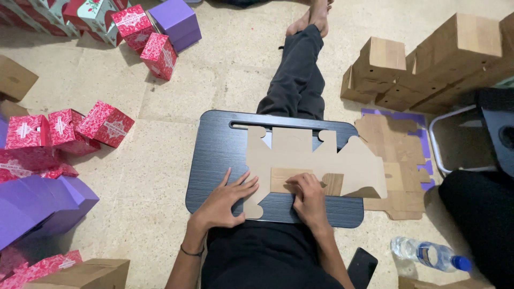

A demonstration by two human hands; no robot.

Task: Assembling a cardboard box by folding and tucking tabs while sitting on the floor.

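Left hand lies open, flat on the cardboard cutout at 9 o'clock; right hand, fingers curled, presses its centre fold on the worktop.

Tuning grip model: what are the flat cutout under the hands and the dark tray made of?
Flat cutout: looks like thin paperboard, matte tan, die-cut tabs, with a wood-grain printed panel. Dark tray: probably laminated board or plastic, fine linear grain, slight sheen. Left hand and right hand press the cutout flat.

Dim warm indoor light; soft shadows; wide-angle edge distortion
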